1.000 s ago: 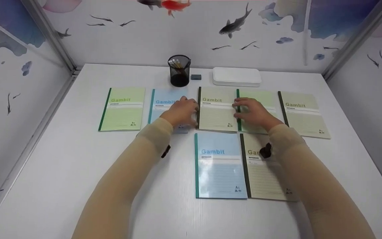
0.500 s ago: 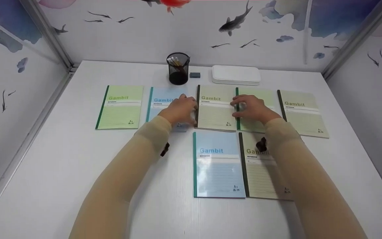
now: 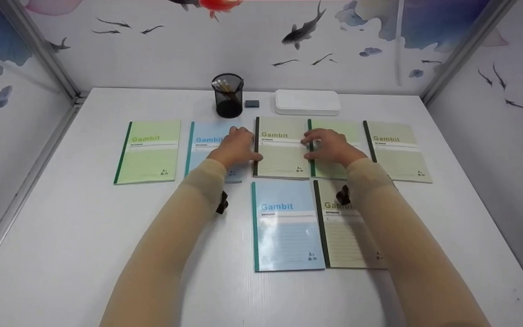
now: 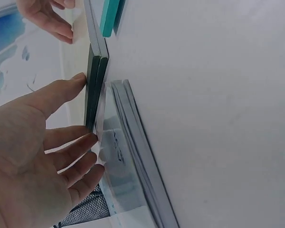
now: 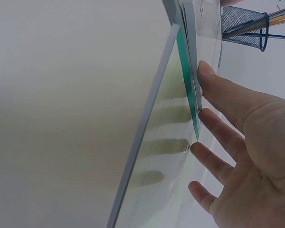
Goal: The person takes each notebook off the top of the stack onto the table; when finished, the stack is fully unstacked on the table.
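Several "Gambit" notebooks lie on the white table [image 3: 84, 227]. My left hand [image 3: 238, 146] rests flat on a blue notebook [image 3: 202, 145], fingertips against the dark spine of the middle beige notebook [image 3: 282, 150]. My right hand [image 3: 327, 145] lies on a green notebook [image 3: 336, 170], fingers straight, touching the beige notebook's right edge. The left wrist view shows my left hand [image 4: 52, 142], thumb at that dark spine [image 4: 92, 90], over the blue notebook [image 4: 121, 161]. In the right wrist view my right hand [image 5: 242, 142] has spread fingers by the green spine [image 5: 186, 85].
A light green notebook [image 3: 148, 152] lies at the left of the row and a beige one [image 3: 397, 152] at the right. A blue notebook [image 3: 286, 225] and a beige one [image 3: 352, 236] lie nearer me. A mesh pen cup [image 3: 229, 96], an eraser [image 3: 252, 104] and a white case [image 3: 307, 102] stand behind.
The head view has swung slightly, so everything sits further left in the frame. Both hands stay at the two sides of the middle beige notebook.
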Tool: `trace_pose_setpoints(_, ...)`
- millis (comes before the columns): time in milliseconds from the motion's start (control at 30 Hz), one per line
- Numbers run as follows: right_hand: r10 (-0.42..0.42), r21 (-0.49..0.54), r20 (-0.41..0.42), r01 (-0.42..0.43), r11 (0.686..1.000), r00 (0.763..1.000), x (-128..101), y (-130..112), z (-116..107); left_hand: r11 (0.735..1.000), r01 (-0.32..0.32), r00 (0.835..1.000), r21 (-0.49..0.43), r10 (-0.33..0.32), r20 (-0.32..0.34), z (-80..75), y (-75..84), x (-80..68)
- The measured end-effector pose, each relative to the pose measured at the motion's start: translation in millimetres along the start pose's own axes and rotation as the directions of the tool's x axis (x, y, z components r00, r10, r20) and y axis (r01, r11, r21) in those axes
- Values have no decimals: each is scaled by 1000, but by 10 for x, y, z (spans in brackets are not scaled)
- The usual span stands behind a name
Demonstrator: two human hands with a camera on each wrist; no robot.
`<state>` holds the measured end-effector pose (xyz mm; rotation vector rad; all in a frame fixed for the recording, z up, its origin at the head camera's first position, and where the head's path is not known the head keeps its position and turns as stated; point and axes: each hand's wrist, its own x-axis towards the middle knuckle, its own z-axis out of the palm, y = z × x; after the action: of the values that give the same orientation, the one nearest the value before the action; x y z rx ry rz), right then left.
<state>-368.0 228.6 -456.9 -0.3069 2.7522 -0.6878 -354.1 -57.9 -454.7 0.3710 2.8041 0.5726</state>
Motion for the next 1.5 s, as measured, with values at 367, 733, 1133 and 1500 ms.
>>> trace_pose_setpoints(367, -76, -39, -7, 75, 996, 997, 5, 23, 5, 988, 64, 998, -139, -61, 28, -35, 50, -23)
trace_pose_setpoints(733, -58, -30, 2, 58, 998, 998, -13, -2, -9, 894, 66, 997, -442, -74, -1, -11, -2, 49)
trace_pose_setpoints(1133, -22, 14, -7, 22, 1000, 1000, -30, 3, 14, 617, 112, 993, -779, -104, 60, 20, -31, 164)
trace_pose_setpoints(1500, -64, -37, -22, 64, 997, 998, -1, 67, 5, 515, 141, 984, -845, -164, 63, 67, 26, 201)
